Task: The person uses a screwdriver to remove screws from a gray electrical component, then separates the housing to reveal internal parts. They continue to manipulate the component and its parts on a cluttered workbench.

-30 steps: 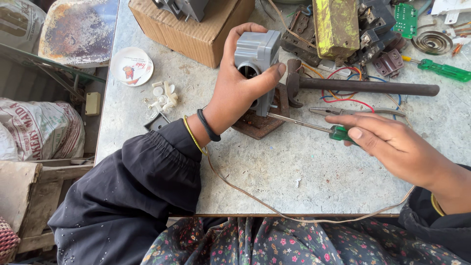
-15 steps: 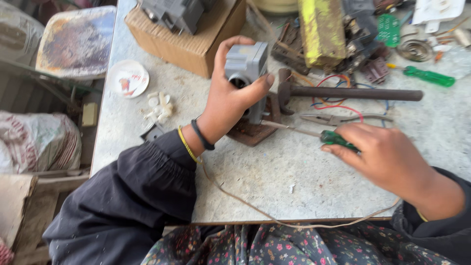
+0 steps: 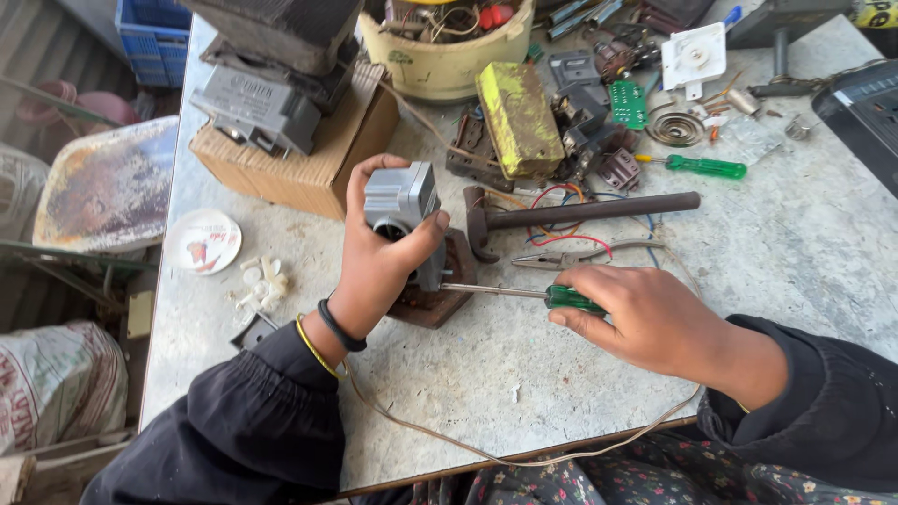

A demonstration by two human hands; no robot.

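**Grey part held upright, screwdriver tip at its base**

Grey boxy part [image 3: 402,210] sits left of table centre, upright on a rusty brown base [image 3: 440,297]. Left hand [image 3: 379,262] wraps it from 7 o'clock, thumb across the front, fingers behind, clenched firm. Green-handled screwdriver [image 3: 538,295] lies near level, shaft pointing to 9 o'clock, tip touching the part's lower edge. Right hand [image 3: 645,313] clasps the green handle, coming in from 4 o'clock. Just beyond, at 1 o'clock of the part, a hammer [image 3: 580,210] lies flat, pliers [image 3: 585,254] and red wires near it. Second green screwdriver [image 3: 702,166] further out at 2 o'clock. Yellow-stained block [image 3: 519,117] at 12. Cardboard box [image 3: 309,159] at 11 with grey units on top. Small white lid [image 3: 201,240] at 9. Thin cord [image 3: 449,440] runs along the near edge of the grey table [image 3: 795,252].
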